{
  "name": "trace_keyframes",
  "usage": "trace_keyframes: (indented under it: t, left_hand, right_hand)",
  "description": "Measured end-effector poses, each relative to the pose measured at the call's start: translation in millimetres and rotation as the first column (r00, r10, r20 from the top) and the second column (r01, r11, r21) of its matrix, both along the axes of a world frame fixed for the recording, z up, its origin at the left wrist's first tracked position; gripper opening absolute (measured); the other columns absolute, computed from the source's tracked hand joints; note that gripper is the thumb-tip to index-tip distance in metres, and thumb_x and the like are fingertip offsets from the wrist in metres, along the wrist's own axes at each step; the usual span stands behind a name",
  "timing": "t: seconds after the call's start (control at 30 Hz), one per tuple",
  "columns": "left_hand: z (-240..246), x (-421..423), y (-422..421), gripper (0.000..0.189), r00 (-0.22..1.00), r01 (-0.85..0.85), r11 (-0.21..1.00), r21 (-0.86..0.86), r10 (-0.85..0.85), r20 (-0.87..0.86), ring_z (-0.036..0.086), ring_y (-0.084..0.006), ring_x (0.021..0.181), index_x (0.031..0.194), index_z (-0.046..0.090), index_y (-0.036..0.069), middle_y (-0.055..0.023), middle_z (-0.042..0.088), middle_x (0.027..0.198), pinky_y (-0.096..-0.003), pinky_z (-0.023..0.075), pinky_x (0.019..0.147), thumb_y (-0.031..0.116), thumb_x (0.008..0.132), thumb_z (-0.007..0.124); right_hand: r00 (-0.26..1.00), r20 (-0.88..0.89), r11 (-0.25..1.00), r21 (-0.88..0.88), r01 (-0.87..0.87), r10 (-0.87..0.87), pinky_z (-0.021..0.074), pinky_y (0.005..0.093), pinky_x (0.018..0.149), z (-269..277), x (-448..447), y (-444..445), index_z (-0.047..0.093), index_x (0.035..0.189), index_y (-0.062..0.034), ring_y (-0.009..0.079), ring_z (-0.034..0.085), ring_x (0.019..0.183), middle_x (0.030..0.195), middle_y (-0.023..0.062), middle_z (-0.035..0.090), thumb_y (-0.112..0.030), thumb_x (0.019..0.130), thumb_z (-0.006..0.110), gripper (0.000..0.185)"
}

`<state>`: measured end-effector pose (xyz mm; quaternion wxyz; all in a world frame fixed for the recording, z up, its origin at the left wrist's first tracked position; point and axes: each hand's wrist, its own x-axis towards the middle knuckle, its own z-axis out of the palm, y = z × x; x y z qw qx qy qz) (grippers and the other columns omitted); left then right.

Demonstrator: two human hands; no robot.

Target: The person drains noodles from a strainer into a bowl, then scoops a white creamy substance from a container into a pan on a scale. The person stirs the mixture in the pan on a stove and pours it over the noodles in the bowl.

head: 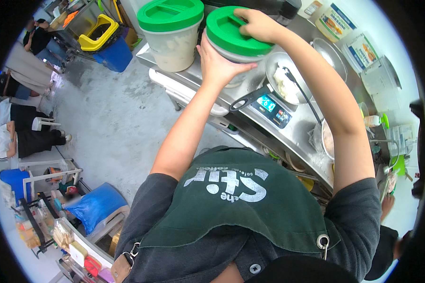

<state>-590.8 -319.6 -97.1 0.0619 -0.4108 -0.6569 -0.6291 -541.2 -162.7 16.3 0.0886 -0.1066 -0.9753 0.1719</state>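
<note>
My left hand [217,67] is spread around the side of a translucent plastic tub [235,56], fingers on its far left and thumb along the front. On top of that tub sits a round green lid [224,35], gripped at its recessed handle by my right hand [258,26]. A second tub [171,49], holding something pale, stands to the left under its own green lid [170,15]. Below my right forearm, a metal pan [272,62] with a black handle rests on a lit digital scale [272,109]. White soft food [285,85] and a black utensil [301,86] are in the pan.
The steel counter [304,131] carries a bowl [327,139] at right and dressing tubs [361,51] along the wall. A blue bin [113,55] with a yellow lid stands on the floor. Several people [24,131] are at left; another person [384,247] is at lower right.
</note>
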Motion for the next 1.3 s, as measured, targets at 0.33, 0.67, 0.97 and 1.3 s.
trace_keyframes:
  t: [0.33, 0.67, 0.97, 1.3]
  left_hand:
    - [12.3, -40.2, -26.8, 0.136, 0.945, 0.327, 0.945, -0.030, -0.327, -0.010, 0.040, -0.0367, 0.129, 0.141, 0.026, 0.001, -0.0203, 0.040, 0.138, -0.0450, 0.0332, 0.108, 0.042, 0.031, 0.094]
    - [16.8, -72.7, -33.4, 0.130, 0.831, 0.545, 0.838, 0.031, -0.545, 0.114, 0.044, -0.0330, 0.127, 0.140, 0.030, 0.000, -0.0194, 0.045, 0.136, -0.0408, 0.0339, 0.108, 0.035, 0.033, 0.095]
    - [-9.5, -33.7, -38.6, 0.130, 0.914, 0.318, 0.942, 0.106, -0.334, 0.230, 0.036, -0.0305, 0.132, 0.144, 0.023, 0.000, -0.0186, 0.036, 0.142, -0.0413, 0.0287, 0.111, 0.040, 0.043, 0.095]
    - [-118.9, 7.7, -118.3, 0.071, 0.323, 0.704, 0.702, 0.108, -0.452, 0.832, 0.056, -0.0235, 0.106, 0.135, 0.037, -0.002, -0.0156, 0.054, 0.119, -0.0374, 0.0449, 0.092, 0.058, 0.097, 0.034]
  right_hand:
    - [0.960, 0.072, 0.961, -0.091, -0.263, 0.269, 0.0429, 0.0348, 0.079, 19.0, 2.9, -30.2, 0.050, 0.095, 0.0051, 0.0305, 0.053, 0.083, 0.085, 0.0195, 0.054, 0.011, 0.058, 0.050, 0.037]
    - [0.885, -0.030, 0.885, 0.015, -0.465, 0.465, 0.0462, 0.0430, 0.073, 20.9, -9.6, -35.0, 0.054, 0.082, 0.0025, 0.0399, 0.056, 0.083, 0.082, 0.0209, 0.055, 0.007, 0.058, 0.060, 0.025]
    - [0.764, 0.204, 0.755, 0.137, -0.642, 0.613, 0.0503, 0.0412, 0.082, 48.4, -23.7, -32.9, 0.064, 0.097, 0.0016, 0.0362, 0.062, 0.090, 0.091, 0.0208, 0.064, -0.006, 0.072, 0.057, 0.026]
    - [0.882, -0.075, 0.798, -0.466, 0.382, -0.466, 0.0450, 0.0260, 0.070, -2.1, 218.4, -105.4, 0.063, 0.105, -0.0031, 0.0082, 0.054, 0.079, 0.088, 0.0003, 0.062, -0.016, 0.088, 0.061, 0.021]
